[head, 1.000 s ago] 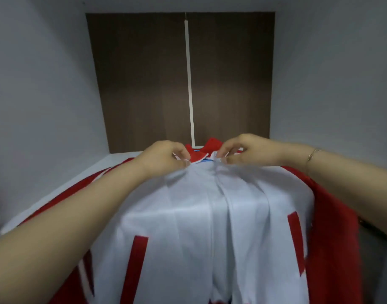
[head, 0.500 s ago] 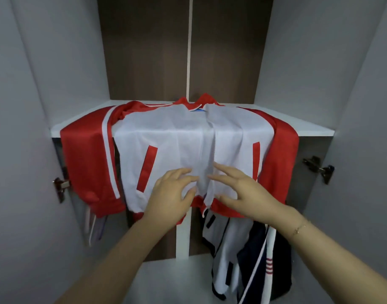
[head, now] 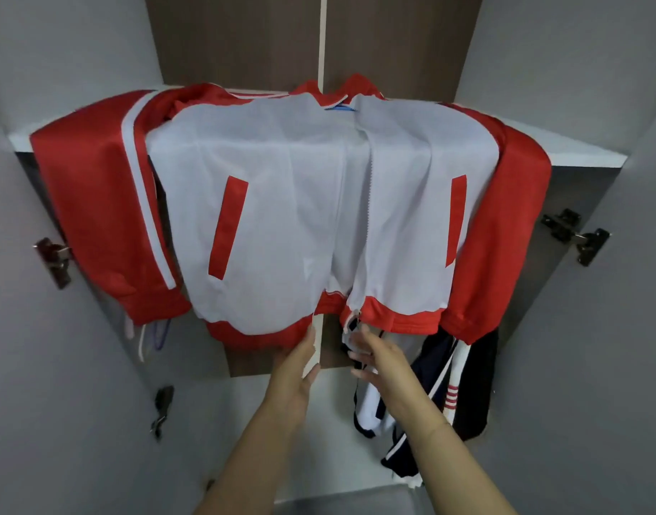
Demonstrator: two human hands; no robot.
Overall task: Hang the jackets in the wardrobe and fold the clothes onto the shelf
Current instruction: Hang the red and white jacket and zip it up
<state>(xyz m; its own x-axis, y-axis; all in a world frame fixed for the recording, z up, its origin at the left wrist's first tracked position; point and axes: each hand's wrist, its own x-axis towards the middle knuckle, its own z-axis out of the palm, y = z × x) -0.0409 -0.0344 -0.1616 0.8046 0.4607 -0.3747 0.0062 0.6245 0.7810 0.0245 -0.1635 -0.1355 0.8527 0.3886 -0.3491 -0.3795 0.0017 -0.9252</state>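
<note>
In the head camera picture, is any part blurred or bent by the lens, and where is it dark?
Head view: wide-angle lens bows the shelf edge and the wardrobe walls outward; the right hand has motion-smeared fingers, the left hand is sharper; the red and white jacket is evenly lit, without glare; it is darkest under the shelf, behind the hem.

Two bare forearms, no sleeves, no gloves. Left hand [head: 294,369] and right hand [head: 384,369] bare below the red-and-white jacket [head: 281,202]; no rings discernible.
</note>
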